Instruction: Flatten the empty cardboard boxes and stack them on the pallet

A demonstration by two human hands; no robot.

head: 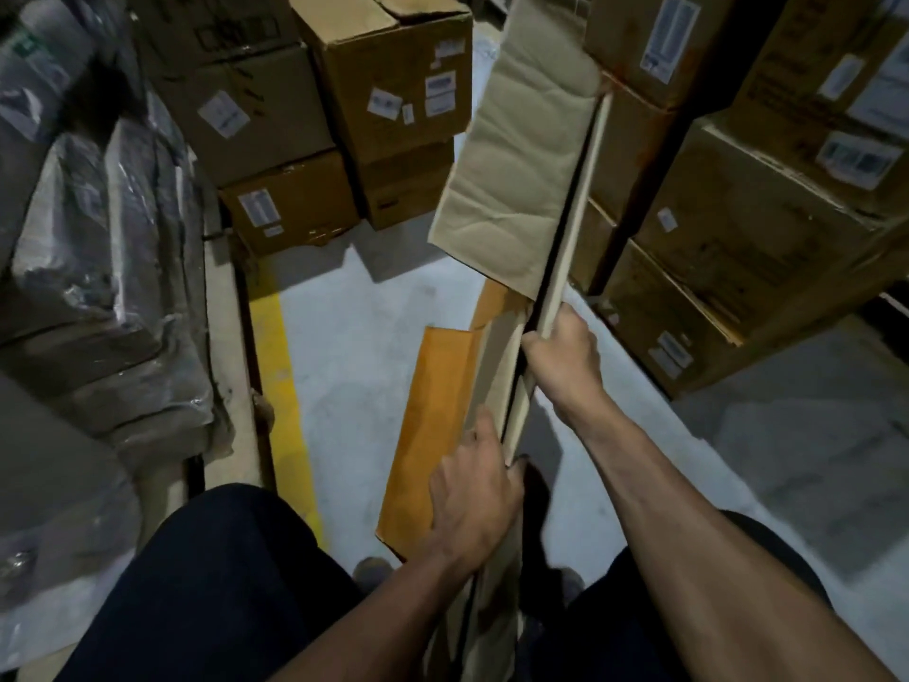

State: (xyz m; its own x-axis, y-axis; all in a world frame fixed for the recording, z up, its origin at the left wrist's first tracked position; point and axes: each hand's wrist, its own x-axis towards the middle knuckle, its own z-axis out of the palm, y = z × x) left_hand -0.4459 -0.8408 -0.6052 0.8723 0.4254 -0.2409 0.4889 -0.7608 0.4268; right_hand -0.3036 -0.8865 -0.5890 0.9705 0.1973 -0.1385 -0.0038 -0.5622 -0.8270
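Two hands hold one flattened cardboard box (pixel 516 155) on edge over the grey floor (pixel 354 347), its long folded edge running from between the person's knees up toward the stacked cartons ahead. The right hand (pixel 565 356) is curled round that upper folded edge, fingers wrapped over the thin doubled layers about halfway along. The left hand (pixel 474 489) sits lower and nearer the body, thumb and fingers clasping the same edge where an orange-brown flap (pixel 433 435) hangs off to the left. A pale, creased flap stands up beyond the right hand, leaning against nothing that can be made out.

A yellow painted line (pixel 283 366) runs along the floor to the left of the box. Past it, at the floor's left edge, sit bundles wrapped in clear plastic film (pixel 98 238) on what looks like a low wooden platform; whether this is the pallet cannot be told. Labelled brown cartons (pixel 393 86) are stacked at the far side, and more labelled cartons (pixel 767 228) rise in a stack along the right. The person's dark trouser legs (pixel 211 593) fill the bottom of the view.
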